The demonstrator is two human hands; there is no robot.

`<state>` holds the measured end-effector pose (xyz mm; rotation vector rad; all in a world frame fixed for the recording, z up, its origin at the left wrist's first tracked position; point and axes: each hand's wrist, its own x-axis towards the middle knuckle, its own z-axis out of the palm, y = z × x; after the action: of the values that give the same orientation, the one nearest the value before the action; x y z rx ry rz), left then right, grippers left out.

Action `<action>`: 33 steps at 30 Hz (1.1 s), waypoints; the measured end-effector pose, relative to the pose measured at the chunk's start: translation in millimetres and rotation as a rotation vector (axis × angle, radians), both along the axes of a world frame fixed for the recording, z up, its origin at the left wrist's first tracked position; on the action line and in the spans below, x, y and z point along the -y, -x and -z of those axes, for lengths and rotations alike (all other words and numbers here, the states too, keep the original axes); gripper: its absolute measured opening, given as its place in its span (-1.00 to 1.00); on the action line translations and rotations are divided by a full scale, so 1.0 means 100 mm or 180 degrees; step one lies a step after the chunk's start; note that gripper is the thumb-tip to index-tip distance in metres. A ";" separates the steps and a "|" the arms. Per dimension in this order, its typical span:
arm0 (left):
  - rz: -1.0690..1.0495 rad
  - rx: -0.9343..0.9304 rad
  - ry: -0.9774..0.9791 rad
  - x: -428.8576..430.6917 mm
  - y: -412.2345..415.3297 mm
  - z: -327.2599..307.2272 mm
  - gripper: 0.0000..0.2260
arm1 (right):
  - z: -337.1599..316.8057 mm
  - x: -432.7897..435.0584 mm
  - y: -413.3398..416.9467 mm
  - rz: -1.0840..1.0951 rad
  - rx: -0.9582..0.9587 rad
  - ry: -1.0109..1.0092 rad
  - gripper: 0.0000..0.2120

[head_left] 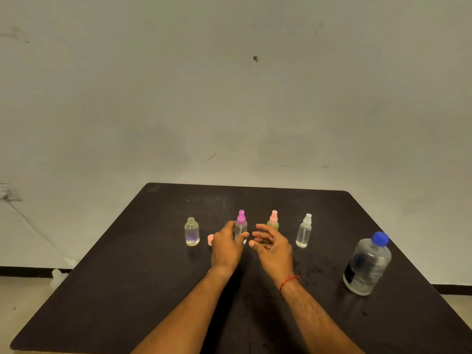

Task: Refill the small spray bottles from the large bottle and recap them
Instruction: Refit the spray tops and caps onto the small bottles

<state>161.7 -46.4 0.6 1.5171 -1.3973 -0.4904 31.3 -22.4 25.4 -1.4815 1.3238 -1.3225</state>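
Observation:
Several small clear spray bottles stand in a row on the black table. The leftmost bottle has no cap, and a pink cap lies just to its right. My left hand curls around the bottle with the purple spray top. My right hand hovers beside that bottle with fingers spread, holding nothing. Behind it stands a greenish bottle with a pink top, and a clear-topped bottle is further right. The large bottle with a blue cap stands capped at the right.
A plain wall rises behind the table's far edge. At the left, a wall socket with a white cable runs down to the floor. Water spots mark the tabletop near my right forearm.

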 end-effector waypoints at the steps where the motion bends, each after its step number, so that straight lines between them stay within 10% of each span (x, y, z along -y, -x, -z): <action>1: -0.0030 0.0001 -0.0044 0.03 0.00 0.02 -0.75 | 0.04 0.01 0.02 0.0012 0.0025 -0.0024 -0.59; 33: -0.0265 -0.0189 -0.0120 0.01 -0.03 0.14 -0.53 | 0.27 0.02 0.05 0.0005 0.0002 -0.0205 -0.67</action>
<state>164.8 -47.8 -13.3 1.5719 -1.2803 -0.5087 26.6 -24.2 -1.7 -1.4364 1.3549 -1.2696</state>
